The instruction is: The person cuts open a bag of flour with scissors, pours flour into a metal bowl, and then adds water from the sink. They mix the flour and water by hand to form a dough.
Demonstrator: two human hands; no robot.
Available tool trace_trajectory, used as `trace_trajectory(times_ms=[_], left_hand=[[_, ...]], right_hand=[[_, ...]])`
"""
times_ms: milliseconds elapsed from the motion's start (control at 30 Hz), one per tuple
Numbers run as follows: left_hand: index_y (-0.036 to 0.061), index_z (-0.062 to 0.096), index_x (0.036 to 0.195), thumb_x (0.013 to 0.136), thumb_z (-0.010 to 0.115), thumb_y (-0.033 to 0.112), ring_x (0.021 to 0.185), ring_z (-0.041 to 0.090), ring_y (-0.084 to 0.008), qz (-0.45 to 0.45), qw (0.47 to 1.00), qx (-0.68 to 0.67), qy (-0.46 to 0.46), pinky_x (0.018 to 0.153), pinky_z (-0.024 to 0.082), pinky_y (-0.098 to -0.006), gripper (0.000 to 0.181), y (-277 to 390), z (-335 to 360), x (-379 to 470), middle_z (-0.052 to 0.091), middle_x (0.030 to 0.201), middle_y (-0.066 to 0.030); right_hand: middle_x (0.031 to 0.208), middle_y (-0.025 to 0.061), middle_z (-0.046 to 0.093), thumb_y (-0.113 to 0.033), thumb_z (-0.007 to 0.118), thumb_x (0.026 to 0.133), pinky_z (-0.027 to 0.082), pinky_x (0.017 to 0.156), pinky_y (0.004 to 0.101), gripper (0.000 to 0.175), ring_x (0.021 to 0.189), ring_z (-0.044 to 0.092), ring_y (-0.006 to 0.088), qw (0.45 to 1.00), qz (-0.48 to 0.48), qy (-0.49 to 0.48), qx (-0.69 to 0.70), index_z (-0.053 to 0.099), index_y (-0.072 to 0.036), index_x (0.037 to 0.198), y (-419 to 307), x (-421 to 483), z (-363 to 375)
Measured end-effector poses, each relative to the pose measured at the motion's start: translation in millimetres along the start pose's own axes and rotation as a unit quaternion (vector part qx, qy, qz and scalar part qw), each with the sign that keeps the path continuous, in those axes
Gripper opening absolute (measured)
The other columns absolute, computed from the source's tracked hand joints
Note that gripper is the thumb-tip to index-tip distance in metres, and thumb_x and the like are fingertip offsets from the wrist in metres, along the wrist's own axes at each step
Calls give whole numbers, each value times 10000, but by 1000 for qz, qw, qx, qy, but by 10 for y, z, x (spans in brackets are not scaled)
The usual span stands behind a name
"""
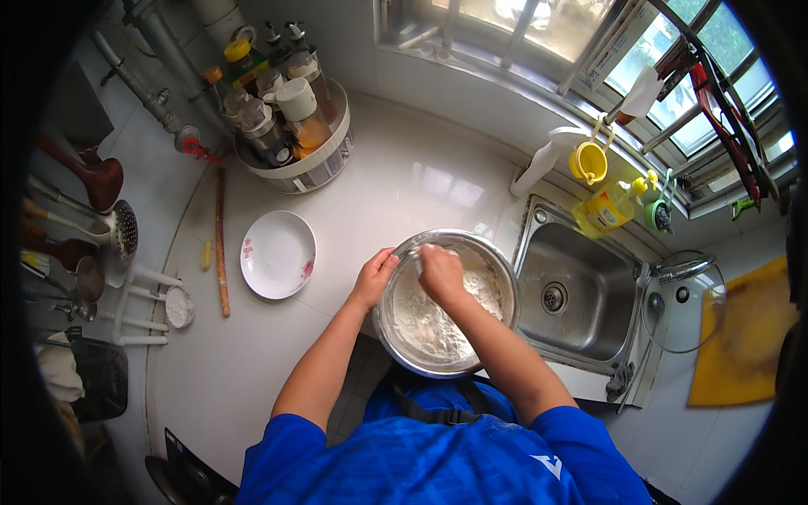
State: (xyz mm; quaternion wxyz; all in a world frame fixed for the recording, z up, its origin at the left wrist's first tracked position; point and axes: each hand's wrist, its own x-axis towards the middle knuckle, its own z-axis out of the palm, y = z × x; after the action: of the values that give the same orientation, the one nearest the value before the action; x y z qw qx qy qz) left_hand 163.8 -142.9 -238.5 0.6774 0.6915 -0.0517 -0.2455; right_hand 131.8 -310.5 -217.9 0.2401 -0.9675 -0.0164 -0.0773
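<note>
A wide stainless steel bowl (385,328) stands in front of me at the counter's edge, partly over the sink's left side. Pale flour (435,328), loose and clumped, covers its bottom and streaks its inner wall. My left hand (374,278) grips the rim at the upper left, thumb on top. Inside the bowl, near the far wall, my right hand (440,271) is curled, with white flour or dough about its fingertips. Whether those fingers hold anything is hidden. Left of the bowl lies a white plate (278,252) with pink flowers.
A wooden rolling pin (221,246) lies left of the plate. Seasoning bottles stand in a round rack (309,173) at the back. To the right are a steel sink (581,303), a yellow dish soap bottle (606,211) and a glass lid (685,315). Ladles (104,183) hang at left.
</note>
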Motion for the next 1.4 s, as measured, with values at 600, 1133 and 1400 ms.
trace_trajectory(times_ms=[600,1133,1400], left_hand=[[7,497,1204,866,594,133,1001,557,-151,12,996,-60,71,903,422,-289,374,105,74,-348,596,1086,-82],[-1,546,1192,907,569,200,945,559,-107,-14,998,-46,49,835,443,-249,350,132,136,-202,620,1052,-56],[-16,550,1188,933,535,221,929,556,-94,-20,993,-94,62,814,445,-233,349,73,121,-207,622,1037,-50]], right_hand=[[910,166,584,-159,595,745,483,676,426,274,823,588,308,976,13,-152,-153,581,-19,981,149,-355,-388],[981,111,582,-173,495,811,492,746,408,197,921,596,282,865,-312,-388,-64,620,-124,957,-210,-755,-144],[806,150,581,-115,506,774,496,617,426,96,733,616,300,998,-42,-53,2,558,-42,809,-282,-299,241]])
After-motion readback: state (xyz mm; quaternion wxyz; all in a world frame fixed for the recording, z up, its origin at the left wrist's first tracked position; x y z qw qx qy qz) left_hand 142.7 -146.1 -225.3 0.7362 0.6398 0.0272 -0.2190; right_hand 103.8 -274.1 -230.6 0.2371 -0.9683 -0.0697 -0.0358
